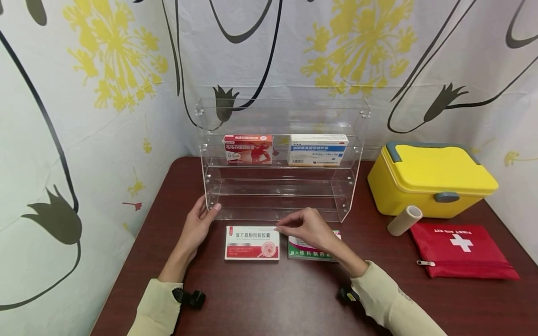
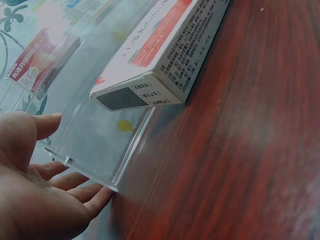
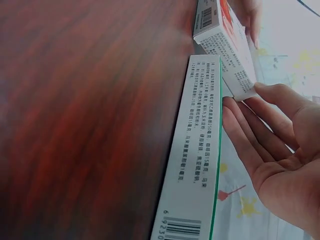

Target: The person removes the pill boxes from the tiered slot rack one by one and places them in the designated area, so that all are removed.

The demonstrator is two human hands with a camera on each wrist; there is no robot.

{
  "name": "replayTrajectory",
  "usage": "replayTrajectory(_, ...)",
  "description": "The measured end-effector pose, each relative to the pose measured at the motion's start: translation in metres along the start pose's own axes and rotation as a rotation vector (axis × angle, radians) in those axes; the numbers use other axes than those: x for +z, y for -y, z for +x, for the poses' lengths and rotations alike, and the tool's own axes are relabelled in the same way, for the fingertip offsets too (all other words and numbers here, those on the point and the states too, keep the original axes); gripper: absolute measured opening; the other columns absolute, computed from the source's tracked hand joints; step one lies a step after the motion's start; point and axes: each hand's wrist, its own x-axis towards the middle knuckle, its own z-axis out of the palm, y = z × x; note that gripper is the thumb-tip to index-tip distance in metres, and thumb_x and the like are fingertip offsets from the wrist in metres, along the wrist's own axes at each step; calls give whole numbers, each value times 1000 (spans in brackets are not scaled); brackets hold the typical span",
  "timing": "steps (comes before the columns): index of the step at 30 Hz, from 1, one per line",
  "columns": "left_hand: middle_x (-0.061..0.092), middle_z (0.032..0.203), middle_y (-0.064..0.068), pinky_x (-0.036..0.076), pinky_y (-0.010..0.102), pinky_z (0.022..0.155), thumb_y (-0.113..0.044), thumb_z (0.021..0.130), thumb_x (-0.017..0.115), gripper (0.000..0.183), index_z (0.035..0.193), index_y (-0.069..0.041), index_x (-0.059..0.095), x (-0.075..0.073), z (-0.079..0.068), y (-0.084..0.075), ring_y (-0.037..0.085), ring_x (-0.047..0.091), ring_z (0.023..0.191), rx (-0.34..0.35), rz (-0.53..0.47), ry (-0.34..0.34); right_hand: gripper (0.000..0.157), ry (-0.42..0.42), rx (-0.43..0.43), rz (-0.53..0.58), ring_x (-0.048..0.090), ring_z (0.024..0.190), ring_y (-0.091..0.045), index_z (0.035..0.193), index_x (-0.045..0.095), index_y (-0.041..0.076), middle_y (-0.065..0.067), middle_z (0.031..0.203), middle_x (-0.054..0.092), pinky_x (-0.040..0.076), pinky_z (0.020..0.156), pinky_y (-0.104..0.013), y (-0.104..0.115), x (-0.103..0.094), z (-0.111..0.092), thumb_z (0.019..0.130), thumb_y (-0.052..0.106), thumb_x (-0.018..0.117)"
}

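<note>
A clear acrylic display shelf (image 1: pixel 277 200) stands on the table with two medicine boxes on an upper tier, one red (image 1: pixel 249 150) and one white and blue (image 1: pixel 317 150). My left hand (image 1: pixel 198 224) holds the shelf's lower left side, thumb at the front and fingers around the outer edge. In front of the shelf, my right hand (image 1: pixel 308 228) pinches the upper right corner of a white and red medicine box (image 1: pixel 252 243) between thumb and fingers. This box looks tilted in the left wrist view. Partly hidden under my right hand lies a green and white medicine box (image 1: pixel 311 252).
To the right stands a yellow case (image 1: pixel 437 177) with a grey latch. A beige roll (image 1: pixel 405 220) stands before it, beside a red first aid pouch (image 1: pixel 464 249). A patterned cloth (image 1: pixel 113 60) hangs behind and left of the dark wooden table (image 1: pixel 252 303).
</note>
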Motion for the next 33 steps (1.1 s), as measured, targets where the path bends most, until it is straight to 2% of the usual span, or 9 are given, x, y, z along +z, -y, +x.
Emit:
replayTrajectory(10,31,155,16,34,38,110,-33,99,61,73,154,-4,24,0,0,0,29,34,139,3,-5,8,7,8,-26,-55,55,64,-4,92,80,20,15,86,72,45,54,-21,-1,1,6,85,21,80)
replayTrajectory(20,32,155,16,35,38,109,-31,99,60,72,154,-4,23,0,0,-1,28,35,139,-6,-9,3,7,42,-89,-119,63,69,-5,92,80,11,7,86,73,53,60,-22,5,3,12,85,14,79)
replayTrajectory(25,31,155,16,35,38,109,-32,99,60,73,154,-4,23,1,-1,-1,28,35,139,-7,-10,8,9,55,-85,-121,64,70,-5,94,79,9,5,87,73,54,61,-22,6,3,11,85,12,78)
replayTrajectory(28,32,155,15,35,38,109,-33,99,61,73,154,-4,23,0,1,2,28,35,139,-12,-10,7,10,55,-89,-120,64,70,-5,94,79,9,5,88,73,54,61,-22,6,3,11,85,13,78)
replayTrajectory(33,33,155,11,35,39,109,-36,98,62,74,155,-9,23,-2,10,17,24,36,138,-22,-18,3,10,56,-94,-101,65,71,-5,94,79,8,4,88,73,54,62,-21,5,2,11,85,12,78)
